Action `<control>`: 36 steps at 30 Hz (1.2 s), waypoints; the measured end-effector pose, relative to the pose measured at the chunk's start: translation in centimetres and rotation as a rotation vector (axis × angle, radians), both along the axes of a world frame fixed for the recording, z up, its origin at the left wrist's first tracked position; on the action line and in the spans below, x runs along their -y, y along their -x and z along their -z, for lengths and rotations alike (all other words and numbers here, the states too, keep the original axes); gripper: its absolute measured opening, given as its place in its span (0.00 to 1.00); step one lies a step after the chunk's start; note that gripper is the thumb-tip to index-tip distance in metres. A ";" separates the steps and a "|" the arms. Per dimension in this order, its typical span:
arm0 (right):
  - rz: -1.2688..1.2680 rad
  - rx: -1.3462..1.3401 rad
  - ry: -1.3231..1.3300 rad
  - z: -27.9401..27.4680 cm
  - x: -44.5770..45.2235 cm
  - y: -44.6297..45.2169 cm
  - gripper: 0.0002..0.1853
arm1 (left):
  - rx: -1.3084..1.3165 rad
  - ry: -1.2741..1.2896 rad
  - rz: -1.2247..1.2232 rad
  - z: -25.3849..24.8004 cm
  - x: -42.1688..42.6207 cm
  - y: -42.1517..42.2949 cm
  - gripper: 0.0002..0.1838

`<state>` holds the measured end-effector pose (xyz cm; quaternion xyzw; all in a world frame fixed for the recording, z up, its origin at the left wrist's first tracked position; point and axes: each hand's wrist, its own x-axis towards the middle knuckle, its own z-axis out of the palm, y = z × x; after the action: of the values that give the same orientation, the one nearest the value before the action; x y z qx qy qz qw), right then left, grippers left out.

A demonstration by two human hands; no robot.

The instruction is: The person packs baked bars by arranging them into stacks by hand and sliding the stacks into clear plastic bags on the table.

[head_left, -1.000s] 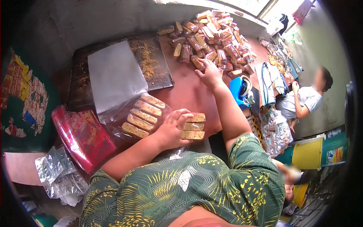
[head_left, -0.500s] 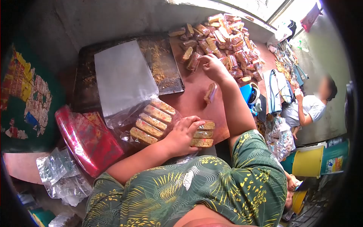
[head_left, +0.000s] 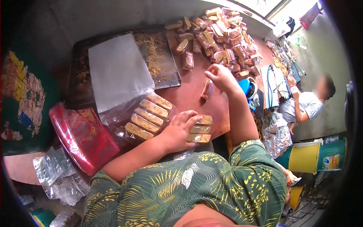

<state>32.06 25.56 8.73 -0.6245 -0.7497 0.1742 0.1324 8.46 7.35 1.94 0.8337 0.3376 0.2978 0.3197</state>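
My left hand [head_left: 180, 130] rests with fingers spread over a clear plastic bag [head_left: 123, 132] on the table before me. Several sliced cake bars [head_left: 148, 116] lie in a row to its left, under the clear film. More cake bars [head_left: 200, 129] show stacked at its right, against the fingertips. My right hand [head_left: 222, 77] is raised over the table with curled fingers drawn together; whatever they hold, if anything, is hidden. Directly below its fingertips is a single wrapped cake bar [head_left: 207, 89]; whether they touch cannot be seen. Another wrapped cake bar [head_left: 188, 61] lies farther left.
A heap of wrapped bars [head_left: 227, 36] fills the table's far side. A white sheet [head_left: 117, 64] covers part of a dark, crumb-strewn tray [head_left: 160, 56]. Red plastic wrapping [head_left: 85, 136] lies at left. Blue tape dispenser [head_left: 247, 87] stands right; beyond, another person [head_left: 307, 106] sits.
My right hand has come back from the heap toward me, nearer the single wrapped bar. The bar left of it has shifted slightly toward me. My left hand stays on the bag.
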 end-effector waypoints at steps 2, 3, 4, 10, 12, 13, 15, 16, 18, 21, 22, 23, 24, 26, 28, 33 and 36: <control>0.054 0.167 -0.049 1.5 2.8 -0.2 0.28 | -0.006 -0.016 -0.009 0.1 0.0 -0.1 0.53; 0.053 0.139 -0.103 2.5 4.0 -0.2 0.28 | -0.010 -0.027 -0.016 0.2 0.1 -0.1 0.53; 0.051 0.110 -0.159 3.6 4.5 -0.4 0.29 | -0.015 -0.040 -0.024 0.3 0.1 -0.1 0.52; 0.030 -0.093 -0.433 1.7 -0.8 2.1 0.23 | -0.016 -0.016 -0.019 0.3 0.1 -0.2 0.54; 0.046 -0.099 -0.473 1.4 -3.4 4.4 0.25 | -0.006 -0.009 -0.009 0.3 0.0 -0.3 0.54; 0.051 -0.087 -0.402 1.5 -4.3 5.8 0.27 | -0.002 -0.005 -0.009 0.4 0.0 -0.1 0.54; 0.138 -0.012 -0.301 4.7 -7.5 7.4 0.31 | -0.004 0.004 -0.008 0.3 0.1 0.0 0.55; 0.169 0.026 -0.253 4.0 -6.3 8.7 0.34 | -0.006 0.008 -0.006 0.3 0.0 0.0 0.56; 0.121 0.014 -0.178 4.0 -6.5 8.7 0.36 | 0.017 -0.024 -0.020 0.3 0.0 -0.1 0.57; 0.064 -0.119 -0.032 2.9 -5.1 6.3 0.37 | -0.033 -0.030 -0.047 -0.3 0.3 -0.1 0.58; -0.014 -0.117 -0.102 3.0 -4.2 4.6 0.36 | -0.062 -0.030 -0.057 -0.5 0.3 -0.1 0.58; -0.031 -0.296 0.050 2.9 -2.9 2.5 0.36 | -0.086 -0.044 -0.064 -0.4 0.4 -0.2 0.58; -0.050 -0.474 0.203 2.6 -0.8 0.6 0.35 | -0.065 -0.050 -0.065 -0.2 0.4 -0.2 0.58; -0.146 -0.577 0.413 3.0 2.9 -3.0 0.31 | -0.022 -0.060 -0.075 0.5 0.5 -0.3 0.58; -0.266 -0.614 0.613 3.9 6.3 -4.7 0.27 | 0.037 -0.012 -0.024 0.7 0.1 -0.2 0.62; -0.282 -0.254 0.197 5.7 11.8 -5.3 0.25 | -0.063 0.015 -0.008 -0.3 0.2 -0.1 0.72; -0.176 -0.649 0.095 7.9 13.6 -3.5 0.28 | -0.075 0.051 0.040 -0.3 -0.4 -0.4 0.77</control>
<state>35.59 12.01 0.80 -0.4748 -0.7106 0.4095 0.3193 8.86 7.73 2.19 0.8424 0.3399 0.2512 0.3342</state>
